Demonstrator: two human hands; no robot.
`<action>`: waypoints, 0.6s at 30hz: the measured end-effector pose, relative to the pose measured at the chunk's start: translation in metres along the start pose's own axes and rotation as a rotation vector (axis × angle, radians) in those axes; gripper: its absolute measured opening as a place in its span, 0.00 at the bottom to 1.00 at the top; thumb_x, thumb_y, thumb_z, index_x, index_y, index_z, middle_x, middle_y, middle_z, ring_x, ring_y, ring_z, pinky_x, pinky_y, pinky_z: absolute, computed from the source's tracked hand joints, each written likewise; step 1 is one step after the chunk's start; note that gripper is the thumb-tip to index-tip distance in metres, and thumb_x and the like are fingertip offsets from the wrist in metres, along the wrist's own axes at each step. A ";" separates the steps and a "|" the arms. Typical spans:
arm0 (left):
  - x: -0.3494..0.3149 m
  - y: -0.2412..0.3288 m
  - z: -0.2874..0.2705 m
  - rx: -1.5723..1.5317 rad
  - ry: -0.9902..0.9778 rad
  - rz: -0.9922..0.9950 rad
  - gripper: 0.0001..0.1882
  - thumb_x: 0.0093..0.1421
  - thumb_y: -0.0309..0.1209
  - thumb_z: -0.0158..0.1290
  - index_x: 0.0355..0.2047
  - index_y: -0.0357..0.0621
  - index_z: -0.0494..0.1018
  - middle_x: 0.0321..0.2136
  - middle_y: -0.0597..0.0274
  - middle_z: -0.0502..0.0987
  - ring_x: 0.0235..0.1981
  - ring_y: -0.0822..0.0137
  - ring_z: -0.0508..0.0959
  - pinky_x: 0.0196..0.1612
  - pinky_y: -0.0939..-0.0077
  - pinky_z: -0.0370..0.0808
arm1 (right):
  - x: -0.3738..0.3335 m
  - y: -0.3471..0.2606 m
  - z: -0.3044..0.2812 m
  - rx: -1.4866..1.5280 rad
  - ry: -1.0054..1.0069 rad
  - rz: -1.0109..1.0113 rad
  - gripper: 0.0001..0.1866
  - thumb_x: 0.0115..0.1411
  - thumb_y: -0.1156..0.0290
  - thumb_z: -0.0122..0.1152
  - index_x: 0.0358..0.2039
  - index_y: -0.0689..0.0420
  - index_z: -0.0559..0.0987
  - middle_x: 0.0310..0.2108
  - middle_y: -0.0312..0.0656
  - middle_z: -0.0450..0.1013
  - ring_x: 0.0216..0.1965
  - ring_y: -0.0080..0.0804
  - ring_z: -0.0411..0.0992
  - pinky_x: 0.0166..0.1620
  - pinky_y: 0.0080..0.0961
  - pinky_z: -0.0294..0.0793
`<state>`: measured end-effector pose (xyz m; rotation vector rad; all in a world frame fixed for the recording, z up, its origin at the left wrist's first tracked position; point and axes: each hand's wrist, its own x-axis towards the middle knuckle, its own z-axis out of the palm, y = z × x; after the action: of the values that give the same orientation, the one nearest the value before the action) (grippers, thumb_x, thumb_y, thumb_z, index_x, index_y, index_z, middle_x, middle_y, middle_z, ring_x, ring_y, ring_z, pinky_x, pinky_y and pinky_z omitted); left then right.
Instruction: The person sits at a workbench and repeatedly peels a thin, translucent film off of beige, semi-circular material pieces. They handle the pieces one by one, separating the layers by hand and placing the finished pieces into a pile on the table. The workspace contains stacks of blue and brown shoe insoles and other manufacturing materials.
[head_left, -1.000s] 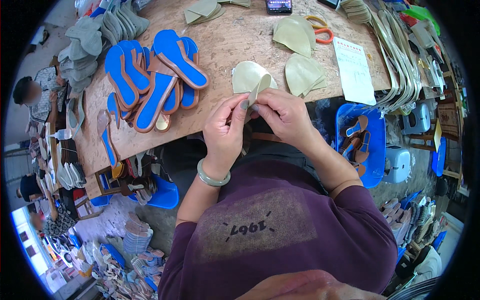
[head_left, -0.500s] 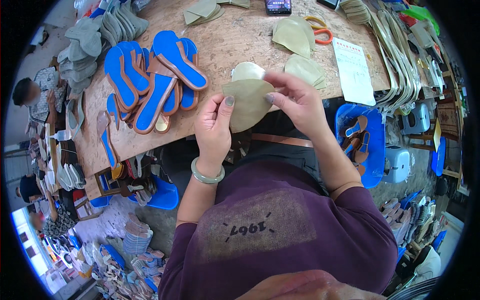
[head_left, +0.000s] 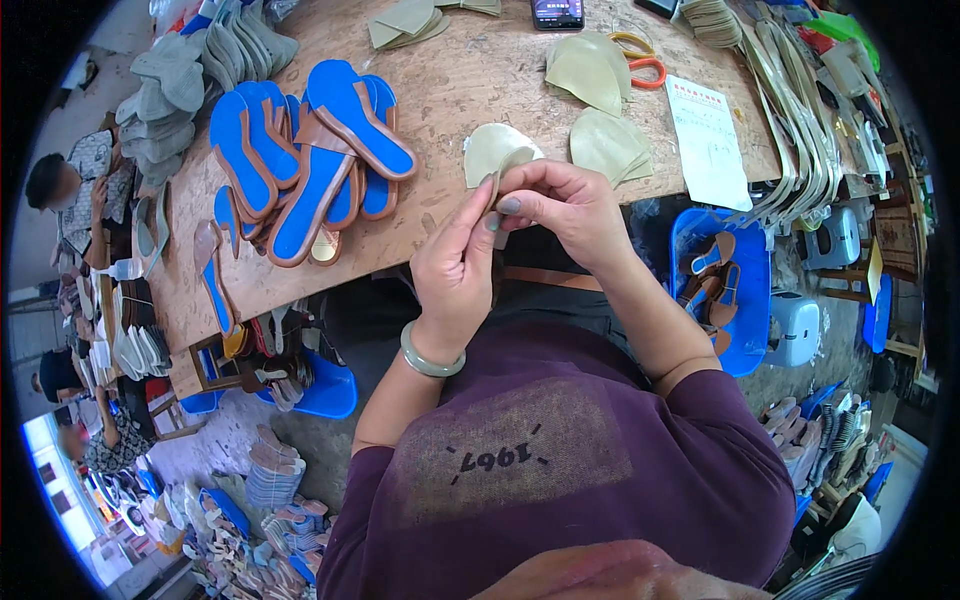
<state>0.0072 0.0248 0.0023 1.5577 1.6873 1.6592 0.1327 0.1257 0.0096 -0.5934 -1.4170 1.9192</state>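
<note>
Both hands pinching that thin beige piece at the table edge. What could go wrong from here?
1. The beige piece is held only between the fingertips of the left hand and right hand, out past the table edge; if the grip slips, it likely drops toward the lap or floor.
2. The blue soles lie stacked loosely near the edge beside the left hand; a sideways nudge might knock some off.
</note>
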 end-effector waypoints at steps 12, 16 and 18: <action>0.007 -0.009 0.002 0.460 0.013 0.293 0.20 0.57 0.21 0.54 0.52 0.35 0.72 0.47 0.46 0.77 0.43 0.53 0.80 0.42 0.68 0.78 | -0.004 -0.003 0.005 -0.340 0.070 -0.065 0.09 0.61 0.74 0.57 0.39 0.65 0.80 0.28 0.41 0.78 0.30 0.21 0.77 0.34 0.19 0.76; 0.006 -0.006 0.003 0.514 -0.009 0.280 0.20 0.57 0.20 0.54 0.52 0.35 0.72 0.46 0.48 0.77 0.42 0.53 0.80 0.42 0.68 0.78 | -0.003 -0.003 0.004 -0.422 0.067 -0.070 0.08 0.61 0.74 0.57 0.37 0.65 0.80 0.26 0.42 0.78 0.28 0.23 0.77 0.32 0.20 0.75; 0.006 -0.007 0.002 0.498 -0.010 0.284 0.20 0.57 0.20 0.54 0.51 0.35 0.72 0.46 0.48 0.77 0.42 0.54 0.80 0.41 0.68 0.78 | -0.003 -0.006 0.004 -0.440 0.054 -0.055 0.08 0.61 0.74 0.57 0.36 0.65 0.80 0.26 0.42 0.78 0.28 0.23 0.77 0.31 0.20 0.75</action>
<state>0.0031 0.0331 -0.0017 2.1113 2.0632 1.4070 0.1336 0.1217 0.0165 -0.7911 -1.8134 1.5397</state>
